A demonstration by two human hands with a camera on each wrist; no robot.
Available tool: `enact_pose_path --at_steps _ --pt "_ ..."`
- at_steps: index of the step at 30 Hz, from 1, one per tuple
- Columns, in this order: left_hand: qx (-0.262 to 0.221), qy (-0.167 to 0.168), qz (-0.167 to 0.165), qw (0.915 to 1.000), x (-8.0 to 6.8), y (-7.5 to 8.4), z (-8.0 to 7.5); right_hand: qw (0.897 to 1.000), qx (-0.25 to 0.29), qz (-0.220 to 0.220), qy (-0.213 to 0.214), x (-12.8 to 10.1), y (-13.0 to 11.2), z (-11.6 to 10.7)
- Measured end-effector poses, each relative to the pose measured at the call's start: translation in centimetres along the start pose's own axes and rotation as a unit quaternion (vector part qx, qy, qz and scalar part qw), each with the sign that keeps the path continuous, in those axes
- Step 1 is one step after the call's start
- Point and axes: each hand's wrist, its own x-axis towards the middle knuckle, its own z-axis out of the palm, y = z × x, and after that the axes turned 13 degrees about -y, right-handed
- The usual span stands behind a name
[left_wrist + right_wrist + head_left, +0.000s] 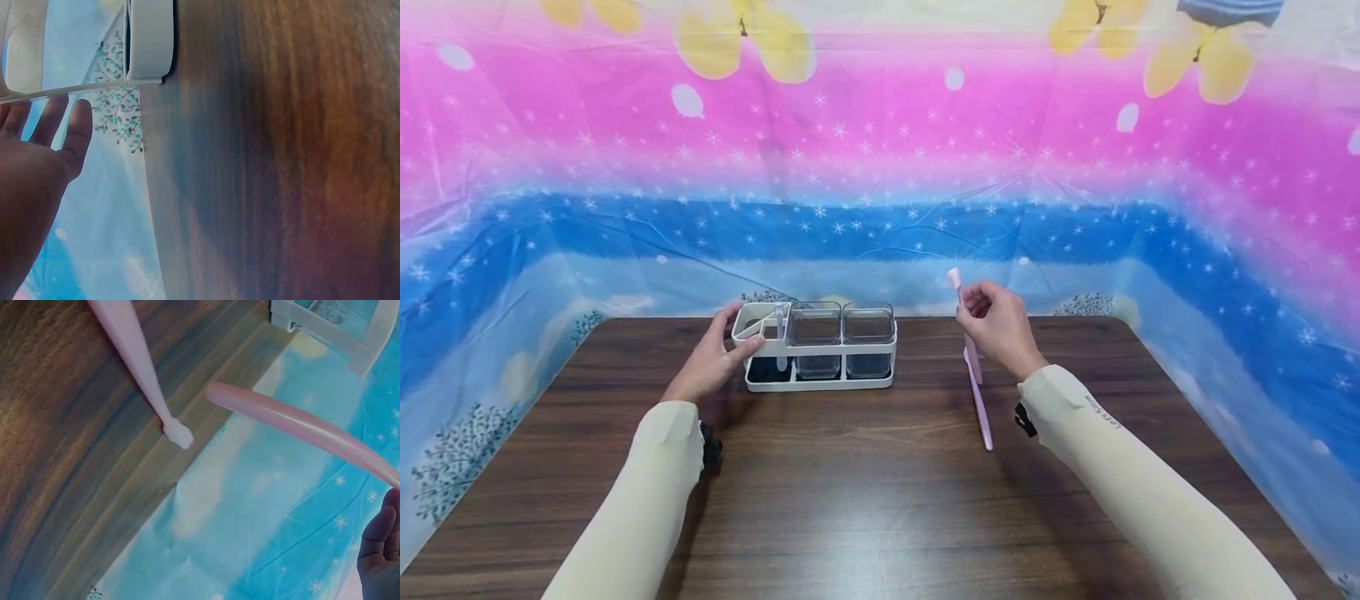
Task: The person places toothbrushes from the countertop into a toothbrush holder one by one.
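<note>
My left hand (718, 354) grips the left end of a white two-tier toothbrush holder (820, 385), thumb in front and the other fingers round the side and back. Two clear square cups (816, 327) sit side by side in its middle and right sections. Between thumb and fingers, my right hand (1000, 321) pinches a pink toothbrush (306, 431) near its head. That brush is raised, head up and handle pointing down. Below it a second pink toothbrush (981, 412) lies on the table, its pale head away from me.
The dark wood-grain table (850, 475) ends just behind the holder. A pink and blue patterned cloth (880, 225) hangs round the back and both sides. In the holder's left section stands a clear upright strip (781, 321), its kind not plain.
</note>
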Motion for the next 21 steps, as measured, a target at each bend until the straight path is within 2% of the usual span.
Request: enact_pose_path --at_steps 4,8,14,21 --pt "0.002 -0.001 -0.003 1.0 -0.1 0.0 0.0 1.0 0.013 -0.015 0.002 0.2 -0.5 -0.2" --pt "0.002 -0.003 -0.003 1.0 0.0 0.1 0.0 0.998 0.026 -0.056 0.018 0.2 -1.1 -0.3" --pt "0.001 -0.001 0.001 1.0 0.1 0.0 -0.1 0.991 0.048 -0.117 0.053 0.4 -2.1 -0.3" --pt "0.006 0.0 0.004 1.0 0.0 -0.1 -0.1 0.982 0.071 -0.159 0.069 0.2 -4.2 -0.3"
